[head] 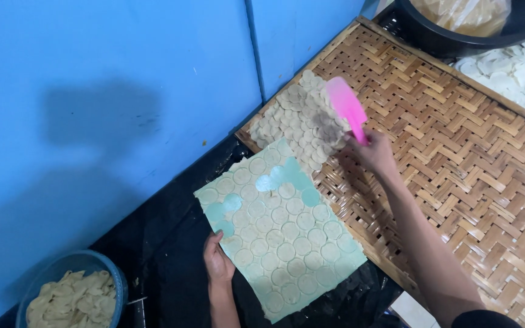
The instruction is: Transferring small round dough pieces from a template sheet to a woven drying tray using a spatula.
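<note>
Left hand (pixel 217 262) gripping the near-left edge of a pale green rectangular board (pixel 238 203) covered with round cut dough discs (pixel 287 250), set on black plastic sheeting (pixel 171 255). Right hand (pixel 372 152) closed around a pink plastic scraper (pixel 346 104), blade raised over a heap of loose pale dough rounds (pixel 302 118) on the woven bamboo tray (pixel 457 158). Blue plastic basket of dough scraps (pixel 71 297) at lower left, beside the blue wall (pixel 104 91).
</note>
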